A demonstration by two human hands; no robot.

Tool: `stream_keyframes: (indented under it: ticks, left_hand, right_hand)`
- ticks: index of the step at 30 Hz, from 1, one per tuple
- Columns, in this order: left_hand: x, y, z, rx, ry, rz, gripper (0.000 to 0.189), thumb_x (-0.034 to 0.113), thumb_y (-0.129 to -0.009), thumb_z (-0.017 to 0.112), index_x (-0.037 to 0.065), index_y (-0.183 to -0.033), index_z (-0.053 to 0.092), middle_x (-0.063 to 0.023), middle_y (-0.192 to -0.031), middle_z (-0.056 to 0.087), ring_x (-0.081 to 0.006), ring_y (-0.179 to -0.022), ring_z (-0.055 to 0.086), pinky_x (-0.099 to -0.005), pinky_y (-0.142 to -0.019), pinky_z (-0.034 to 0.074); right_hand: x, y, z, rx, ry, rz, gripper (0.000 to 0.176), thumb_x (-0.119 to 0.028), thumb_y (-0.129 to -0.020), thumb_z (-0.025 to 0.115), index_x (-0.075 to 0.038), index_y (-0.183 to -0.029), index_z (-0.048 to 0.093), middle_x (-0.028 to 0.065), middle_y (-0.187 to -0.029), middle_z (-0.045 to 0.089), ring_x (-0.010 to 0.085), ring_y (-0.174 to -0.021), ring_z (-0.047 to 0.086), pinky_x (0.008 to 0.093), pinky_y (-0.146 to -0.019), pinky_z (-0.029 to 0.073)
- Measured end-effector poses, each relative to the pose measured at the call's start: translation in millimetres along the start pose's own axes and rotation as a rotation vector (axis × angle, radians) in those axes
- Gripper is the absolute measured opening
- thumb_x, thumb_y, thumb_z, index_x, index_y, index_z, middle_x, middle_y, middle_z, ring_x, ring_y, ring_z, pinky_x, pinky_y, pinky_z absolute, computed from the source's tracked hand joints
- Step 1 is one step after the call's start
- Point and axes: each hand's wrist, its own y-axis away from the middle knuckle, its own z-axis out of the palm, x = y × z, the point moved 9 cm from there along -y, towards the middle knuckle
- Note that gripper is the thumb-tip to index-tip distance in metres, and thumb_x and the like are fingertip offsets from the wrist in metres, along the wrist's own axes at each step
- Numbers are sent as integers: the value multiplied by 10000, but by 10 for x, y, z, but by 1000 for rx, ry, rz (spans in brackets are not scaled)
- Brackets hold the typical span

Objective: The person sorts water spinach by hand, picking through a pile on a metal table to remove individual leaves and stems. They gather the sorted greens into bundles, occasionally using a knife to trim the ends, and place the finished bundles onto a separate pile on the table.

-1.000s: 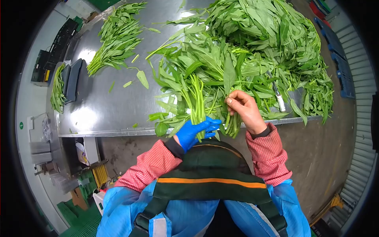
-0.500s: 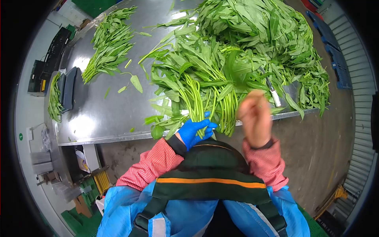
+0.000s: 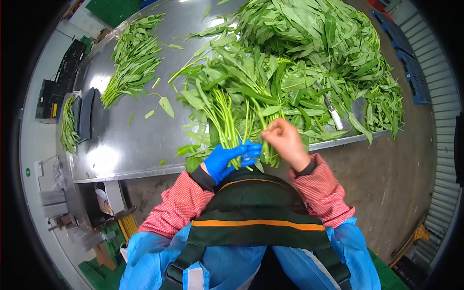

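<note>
My left hand [image 3: 230, 158], in a blue glove, is closed round the lower stems of a bunch of water spinach [image 3: 224, 113]. The bunch's leaves point away from me over the table's front edge. My bare right hand [image 3: 286, 139] sits just to the right, thumb and fingertips pinched on a single water spinach stem [image 3: 259, 113]. Beneath that hand, more stems [image 3: 273, 157] stick out past the edge. A knife with a white handle [image 3: 336, 119] lies among the greens to the right, its blade partly covered by leaves.
A large heap of water spinach [image 3: 309, 29] covers the metal table's [image 3: 140, 140] back right. At the left lie a sorted bunch [image 3: 133, 63] and a dark scale-like device [image 3: 85, 115] with another bunch [image 3: 69, 128] beside it. Loose leaves [image 3: 166, 107] are scattered between.
My right hand has come left from beside the greens, and its fingers now pinch a stem. My left hand has shifted slightly left with the bunch still in its grip.
</note>
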Motion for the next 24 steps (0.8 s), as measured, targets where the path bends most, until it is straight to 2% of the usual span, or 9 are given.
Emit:
stream_keyframes:
  ticks: [2,3,5,8,11,16,19,21,24]
  left_hand:
    - [-159,-49,-54,0,18,7,326,136,-918,559,-25,-1196,507,-187,-1133,600,-266,-995,627,-387,-887,526]
    - [-192,-53,-59,1,28,9,314,132,-921,553,-21,-1192,508,-196,-1151,591,-269,-1000,625,-394,-884,528]
    - [-191,-2,-112,43,-7,-26,321,145,-910,570,-8,-1188,516,-197,-1118,609,-278,-963,637,-385,-830,551]
    - [-115,101,-146,47,-17,-98,311,162,-906,573,-21,-1156,545,-184,-1051,641,-263,-956,640,-365,-826,545]
    - [-52,73,-205,54,-81,-1,296,162,-905,572,-33,-1127,577,-169,-1059,645,-239,-945,645,-342,-846,531]
    - [-50,13,-345,112,-147,71,288,138,-890,589,-28,-1125,595,-124,-1010,657,-207,-912,645,-314,-825,525]
    - [-56,70,-320,170,-100,-16,274,123,-884,594,-21,-1118,594,-108,-972,659,-187,-893,643,-297,-800,526]
    - [-96,95,-320,166,-17,-67,325,149,-889,596,-22,-1164,570,-120,-993,665,-191,-918,654,-300,-780,549]
    - [-249,33,-288,85,37,-215,372,179,-893,605,25,-1226,547,-62,-909,641,-146,-861,633,-256,-735,530]
  right_hand:
    - [-74,81,263,-58,194,-95,198,-225,-816,668,-42,-818,590,70,-606,555,189,-530,537,319,-519,429]
    - [-145,134,358,-114,316,-6,217,-252,-826,647,-39,-839,604,92,-611,560,232,-552,554,338,-538,442]
    - [-40,148,360,-55,92,-88,235,-264,-839,639,-35,-882,613,96,-613,565,236,-563,560,345,-533,435]
    - [99,120,186,-76,132,9,292,-323,-857,618,-36,-915,621,106,-629,577,246,-581,571,353,-541,439]
    - [-142,336,342,-275,382,1,347,-379,-876,582,-40,-934,623,118,-644,590,265,-600,590,370,-548,449]
    - [-458,638,593,-289,577,-294,300,-356,-873,568,-72,-793,627,138,-655,597,342,-617,582,411,-561,459]
    - [-565,788,557,-528,284,-167,262,-315,-870,581,-67,-796,621,145,-641,587,339,-596,582,412,-539,450]
    - [-446,571,-86,-9,367,-82,258,-296,-866,602,-51,-789,598,153,-642,587,323,-581,589,408,-519,444]
    - [-295,343,-532,220,730,18,393,-408,-824,637,-23,-794,564,163,-663,608,334,-593,603,415,-537,467]
